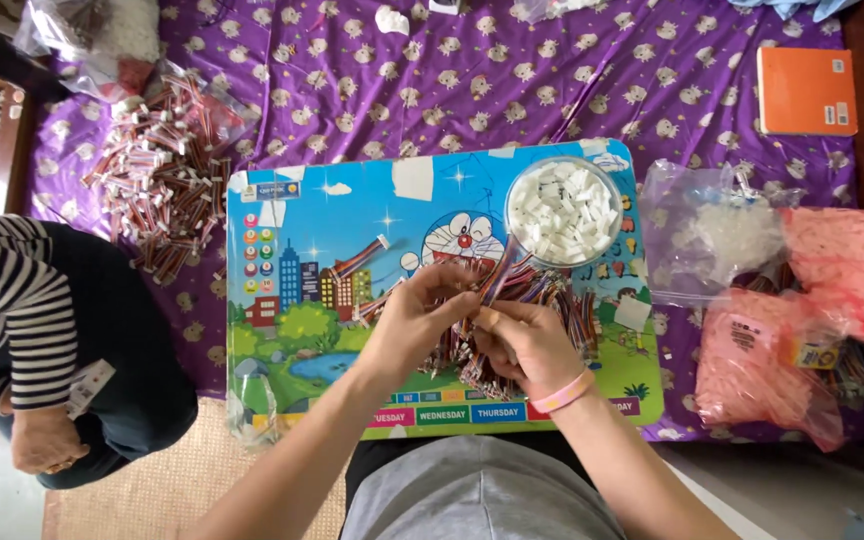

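A: Head view: we've got one wire bundle pinched between both hands, pulled up from the wire pile on the lap tray. Left hand and right hand are together, fingers closed on that bundle.

B: Where does it sit against the rest?

A: Just over the pile, right below the round tub of white connectors. Two finished-looking pieces lie apart on the tray, left of our hands.

B: How should we handle it?

A: Grip near the wire ends, keep the strands flat, don't drag the neighbours out of the pile. Keep the tub within reach.

B: And around us?

A: Heap of done bundles on the purple sheet, pink bags on the right, a seated person in stripes on the left.
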